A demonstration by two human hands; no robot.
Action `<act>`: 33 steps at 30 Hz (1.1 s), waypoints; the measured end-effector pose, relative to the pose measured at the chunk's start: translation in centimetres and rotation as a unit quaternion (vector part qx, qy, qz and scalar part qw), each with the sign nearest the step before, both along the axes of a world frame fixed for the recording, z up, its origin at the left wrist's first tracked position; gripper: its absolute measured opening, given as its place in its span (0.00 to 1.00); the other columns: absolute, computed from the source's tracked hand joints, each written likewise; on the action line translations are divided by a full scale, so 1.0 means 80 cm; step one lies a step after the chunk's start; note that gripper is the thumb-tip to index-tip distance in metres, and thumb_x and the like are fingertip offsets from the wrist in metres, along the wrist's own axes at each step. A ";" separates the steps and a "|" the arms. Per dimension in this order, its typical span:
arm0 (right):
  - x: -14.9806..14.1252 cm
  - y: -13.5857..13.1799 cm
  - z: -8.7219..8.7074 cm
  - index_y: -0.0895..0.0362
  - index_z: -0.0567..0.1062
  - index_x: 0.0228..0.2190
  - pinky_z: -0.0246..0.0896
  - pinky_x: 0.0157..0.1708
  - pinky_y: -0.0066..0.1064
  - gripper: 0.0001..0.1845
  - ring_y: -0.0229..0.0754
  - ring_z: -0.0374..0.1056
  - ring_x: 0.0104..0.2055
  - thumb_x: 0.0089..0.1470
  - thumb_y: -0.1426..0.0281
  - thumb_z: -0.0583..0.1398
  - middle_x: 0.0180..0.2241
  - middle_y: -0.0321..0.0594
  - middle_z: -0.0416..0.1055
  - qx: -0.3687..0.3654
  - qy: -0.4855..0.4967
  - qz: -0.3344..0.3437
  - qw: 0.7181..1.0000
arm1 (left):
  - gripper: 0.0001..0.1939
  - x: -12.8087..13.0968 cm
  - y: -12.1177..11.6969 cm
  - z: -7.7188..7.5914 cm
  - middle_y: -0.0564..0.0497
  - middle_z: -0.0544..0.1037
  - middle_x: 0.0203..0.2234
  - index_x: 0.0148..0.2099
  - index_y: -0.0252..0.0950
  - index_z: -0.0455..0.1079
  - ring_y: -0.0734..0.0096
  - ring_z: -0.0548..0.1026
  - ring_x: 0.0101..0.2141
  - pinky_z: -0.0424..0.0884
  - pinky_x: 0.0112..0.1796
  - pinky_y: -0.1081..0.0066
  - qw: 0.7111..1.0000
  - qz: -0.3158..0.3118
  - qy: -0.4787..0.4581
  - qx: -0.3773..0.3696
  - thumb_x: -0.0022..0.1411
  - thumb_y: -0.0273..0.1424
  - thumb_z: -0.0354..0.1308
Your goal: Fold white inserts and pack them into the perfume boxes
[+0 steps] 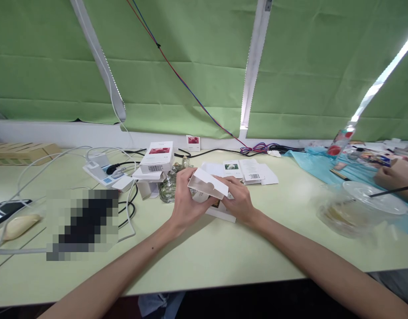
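Note:
Between my hands is a small white cardboard box (209, 182), tilted, with its open end and a notched edge facing me. My left hand (183, 199) grips its left side, fingers wrapped round it. On the other side my right hand (240, 200) closes on the same box, the thumbs nearly meeting below it. A further white box part (225, 215) shows beneath the hands; whether it belongs to the held box I cannot tell. Behind my left hand stands a clear glass bottle (167, 188). Flattened white cartons (253, 171) lie just beyond my right hand.
White boxes with a pink flower picture (160, 153) are stacked left of the bottle. A power strip (99, 172) and cables lie further left. At right are a clear plastic cup with a straw (346, 210), a blue sheet (310, 164) and another person's hand (390, 177).

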State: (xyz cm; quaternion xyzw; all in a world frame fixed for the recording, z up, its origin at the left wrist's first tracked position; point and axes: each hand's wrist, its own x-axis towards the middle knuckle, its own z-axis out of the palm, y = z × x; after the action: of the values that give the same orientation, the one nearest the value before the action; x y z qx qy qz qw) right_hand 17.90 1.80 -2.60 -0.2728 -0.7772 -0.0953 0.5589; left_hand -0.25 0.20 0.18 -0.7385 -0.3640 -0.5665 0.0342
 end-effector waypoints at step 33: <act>0.000 0.005 -0.005 0.51 0.68 0.60 0.76 0.45 0.35 0.26 0.44 0.76 0.47 0.62 0.74 0.57 0.47 0.43 0.79 0.004 -0.010 -0.002 1.000 | 0.35 0.000 0.002 -0.002 0.42 0.68 0.50 0.56 0.41 0.59 0.52 0.70 0.52 0.72 0.48 0.55 1.000 0.000 0.010 0.021 0.50 0.36 0.72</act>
State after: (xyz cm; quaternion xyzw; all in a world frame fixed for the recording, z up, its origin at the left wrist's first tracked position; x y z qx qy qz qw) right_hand 17.90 2.17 -3.01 -0.2715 -0.7820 -0.1023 0.5516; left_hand -0.26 0.40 -0.01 -0.7431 -0.3522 -0.5665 0.0532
